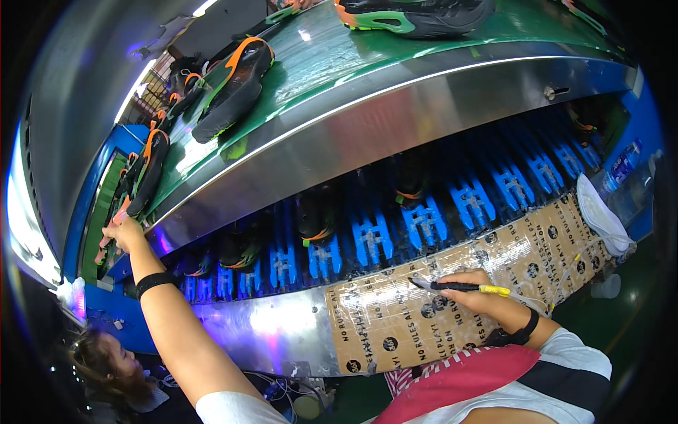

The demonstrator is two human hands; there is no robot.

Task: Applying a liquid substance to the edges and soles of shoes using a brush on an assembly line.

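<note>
At the far left, my left hand [124,233] reaches out to the end of the green belt. Its fingers are closed on the pinkish-orange edge of a black shoe [150,172] with orange trim; the exact grip is small and partly hidden. Over the cardboard at the lower right, my right hand [472,291] grips a brush [458,286]. The brush has a black handle, a pale tip pointing left and yellow wrapping at its back end, from which a thin cord or tube runs. Another black and orange shoe [236,92] lies on the belt.
Above runs a green conveyor belt [304,78] with a metal side. Below it, blue racks [371,240] carry several dark shoes. Printed cardboard [388,318] covers the front ledge. A white cap-like item [599,212] lies at right. Another person [113,360] is at lower left.
</note>
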